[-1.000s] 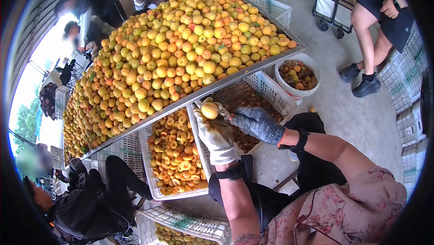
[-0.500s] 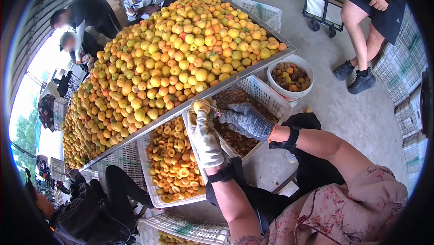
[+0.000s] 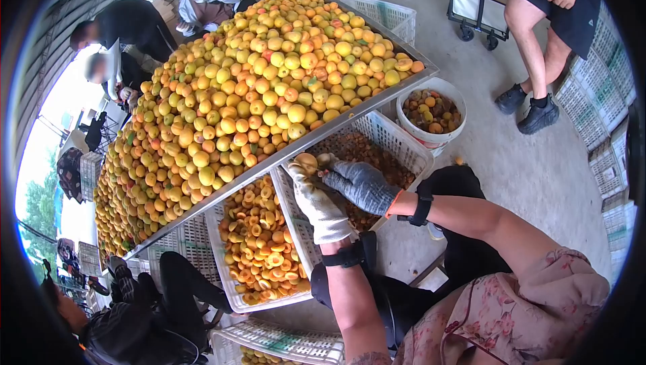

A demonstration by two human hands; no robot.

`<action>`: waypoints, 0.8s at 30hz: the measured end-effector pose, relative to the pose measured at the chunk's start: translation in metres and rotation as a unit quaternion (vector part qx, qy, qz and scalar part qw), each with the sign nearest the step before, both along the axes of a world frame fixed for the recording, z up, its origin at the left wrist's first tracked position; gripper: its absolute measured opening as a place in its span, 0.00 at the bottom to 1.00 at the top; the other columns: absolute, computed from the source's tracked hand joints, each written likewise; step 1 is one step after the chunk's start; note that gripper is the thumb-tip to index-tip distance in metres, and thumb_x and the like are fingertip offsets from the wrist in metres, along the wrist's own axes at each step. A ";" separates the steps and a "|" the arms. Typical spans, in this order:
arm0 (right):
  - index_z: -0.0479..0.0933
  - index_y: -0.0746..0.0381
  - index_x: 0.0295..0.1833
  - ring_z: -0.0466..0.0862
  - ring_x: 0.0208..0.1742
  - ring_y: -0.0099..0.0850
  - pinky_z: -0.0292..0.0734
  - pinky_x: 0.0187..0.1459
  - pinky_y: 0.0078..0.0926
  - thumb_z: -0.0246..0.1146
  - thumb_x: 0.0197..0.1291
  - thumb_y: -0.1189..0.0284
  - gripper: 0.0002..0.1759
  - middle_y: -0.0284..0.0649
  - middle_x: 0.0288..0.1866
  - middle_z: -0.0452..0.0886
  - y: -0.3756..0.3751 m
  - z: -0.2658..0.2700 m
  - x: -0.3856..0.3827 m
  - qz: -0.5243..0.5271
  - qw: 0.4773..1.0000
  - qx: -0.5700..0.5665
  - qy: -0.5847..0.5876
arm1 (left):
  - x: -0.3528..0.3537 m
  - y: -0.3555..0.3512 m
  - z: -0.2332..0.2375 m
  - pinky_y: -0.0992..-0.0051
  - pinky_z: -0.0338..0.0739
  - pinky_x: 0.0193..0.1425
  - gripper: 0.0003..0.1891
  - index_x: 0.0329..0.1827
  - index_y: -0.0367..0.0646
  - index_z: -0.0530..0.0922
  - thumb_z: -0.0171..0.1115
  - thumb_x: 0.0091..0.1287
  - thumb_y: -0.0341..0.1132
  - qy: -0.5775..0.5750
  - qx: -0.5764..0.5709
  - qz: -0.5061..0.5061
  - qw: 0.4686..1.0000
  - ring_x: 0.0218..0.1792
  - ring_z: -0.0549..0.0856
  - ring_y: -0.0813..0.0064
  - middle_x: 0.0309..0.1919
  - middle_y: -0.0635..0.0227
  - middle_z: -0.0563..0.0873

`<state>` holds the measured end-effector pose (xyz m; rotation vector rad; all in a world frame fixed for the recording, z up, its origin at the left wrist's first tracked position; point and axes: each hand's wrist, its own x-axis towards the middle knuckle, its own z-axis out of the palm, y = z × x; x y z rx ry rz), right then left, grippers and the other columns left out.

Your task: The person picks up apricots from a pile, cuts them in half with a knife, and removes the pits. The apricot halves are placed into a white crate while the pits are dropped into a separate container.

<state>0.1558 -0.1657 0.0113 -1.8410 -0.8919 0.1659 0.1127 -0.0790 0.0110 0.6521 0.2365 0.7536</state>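
Note:
My left hand (image 3: pixel 314 197), in a cream-white glove, is closed around an apricot (image 3: pixel 306 162) just beyond the edge of the heaped table. My right hand (image 3: pixel 360 183), in a grey knit glove with an orange cuff, is closed close beside the fruit. It grips a small knife, mostly hidden by the fingers. Under my hands stands a white crate (image 3: pixel 406 137) with brown pits or scraps in it. To its left, another white crate (image 3: pixel 225 267) holds apricot halves (image 3: pixel 266 244). Whole apricots (image 3: pixel 249 82) are piled high on the metal-edged table (image 3: pixel 350 115).
A white bucket (image 3: pixel 449 137) with darker fruit stands right of the crates. More crates (image 3: pixel 595 106) are stacked at far right, near a standing person (image 3: pixel 538 42) and a cart (image 3: pixel 478 8). Other people sit or bend around the table. A crate (image 3: pixel 282 341) lies at the bottom.
My left hand has shifted slightly down and right with the apricot, which now shows a rounder face. My right hand has turned a little, and its fingers now hide most of the knife.

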 end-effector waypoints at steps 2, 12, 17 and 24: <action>0.78 0.64 0.36 0.80 0.37 0.51 0.73 0.38 0.45 0.55 0.66 0.57 0.21 0.52 0.32 0.80 -0.001 -0.001 -0.001 -0.014 0.999 -0.017 -0.040 | 0.002 0.001 -0.004 0.69 0.75 0.46 0.14 0.41 0.44 0.72 0.45 0.75 0.45 0.008 0.056 0.019 0.998 0.40 0.77 0.74 0.35 0.71 0.75; 0.79 0.63 0.44 0.80 0.40 0.52 0.74 0.39 0.45 0.53 0.67 0.55 0.21 0.53 0.35 0.81 -0.016 0.000 0.011 0.009 0.999 0.038 -0.003 | 0.003 -0.011 -0.001 0.77 0.72 0.49 0.15 0.46 0.42 0.73 0.48 0.74 0.46 0.082 0.044 -0.014 0.996 0.38 0.78 0.76 0.36 0.68 0.80; 0.78 0.62 0.48 0.81 0.39 0.52 0.75 0.39 0.46 0.53 0.67 0.55 0.21 0.50 0.34 0.82 -0.020 -0.008 0.021 -0.009 0.999 -0.028 -0.037 | 0.015 -0.007 -0.010 0.75 0.72 0.47 0.21 0.43 0.40 0.73 0.42 0.76 0.49 0.143 0.102 0.042 0.984 0.35 0.78 0.76 0.35 0.63 0.82; 0.76 0.62 0.37 0.79 0.30 0.51 0.72 0.32 0.47 0.54 0.67 0.55 0.20 0.52 0.27 0.79 -0.023 -0.032 0.015 0.045 0.992 -0.064 -0.102 | 0.011 -0.002 -0.013 0.61 0.79 0.46 0.30 0.45 0.41 0.73 0.37 0.72 0.62 0.042 -0.063 0.037 0.996 0.29 0.80 0.69 0.28 0.65 0.80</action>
